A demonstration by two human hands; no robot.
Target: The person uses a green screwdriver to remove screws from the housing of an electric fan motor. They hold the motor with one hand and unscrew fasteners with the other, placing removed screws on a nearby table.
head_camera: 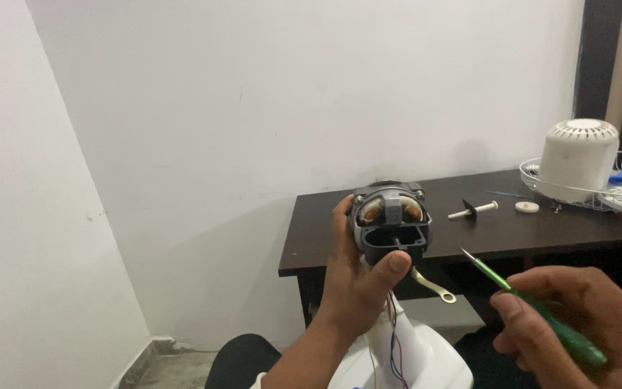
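Currently, you are gripping the fan motor (390,223) at the centre of the frame with your left hand (358,288). The fingers are wrapping fully around its left side, and the thumb (391,265) is pressing against the lower edge of the black plastic housing. The copper windings are showing through the top of the housing. Thin coloured wires (395,338) are hanging from the motor toward the white fan base (419,356) at the bottom centre. A flat metal link with an eyelet (433,287) is projecting from beneath the motor toward the lower right.

Your right hand (577,317) is closing around the green-handled screwdriver (534,310) at the lower right. The tip is pointing up and left toward the motor but is standing apart from it.

On the dark table (469,238) at the right of the frame, a small white shaft with a black collar (473,209), a white round cap (527,207), a wire fan guard (592,191) and a white motor cover (579,155) are lying well apart from the motor.

Hazards, as a judgement:
- The motor is resting on one hand only; pressure from the tool could be twisting it loose.
- A slipping tip could be scoring the windings or striking the thumb.
- The hanging wires could be straining if the motor is being lifted away from the base.
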